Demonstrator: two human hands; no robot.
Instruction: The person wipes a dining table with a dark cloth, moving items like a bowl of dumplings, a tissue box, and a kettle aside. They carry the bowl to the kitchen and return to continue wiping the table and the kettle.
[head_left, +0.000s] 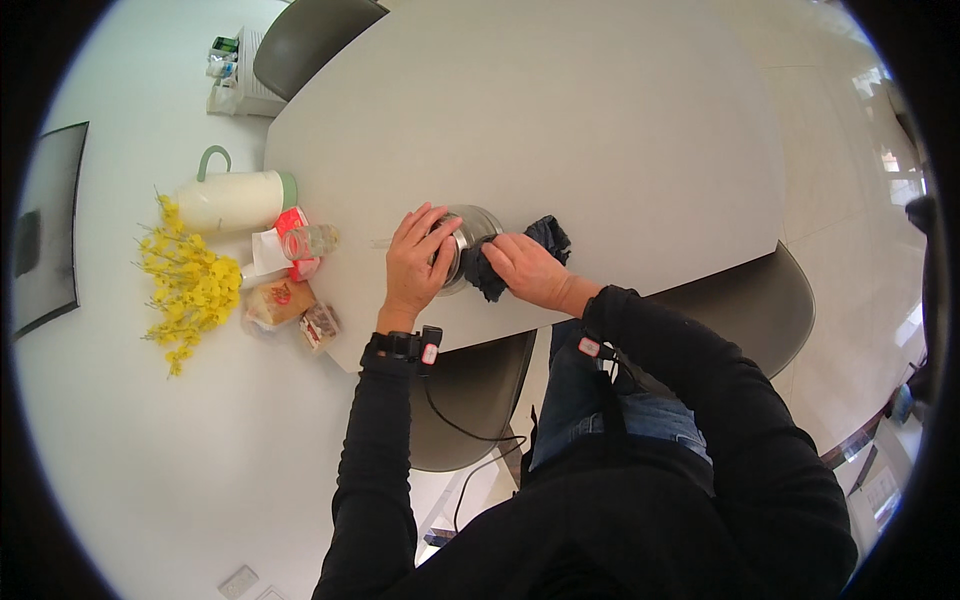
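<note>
A round clear glass pot with a metal collar stands on the table before me. What looks like its clear spout sticks out to the left. My left hand is spread over the top of the pot, its fingers and thumb curled around the lid area and hiding most of it. Bunched in my right hand is a dark cloth, pressed against the right side of the metal collar. The pot's handle, if it has one, cannot be seen.
On the pale table, to the left, are a cream thermos jug, a glass jar, a tissue pack, yellow flowers, packaged bread and a small food pack. Chairs stand at its edges.
</note>
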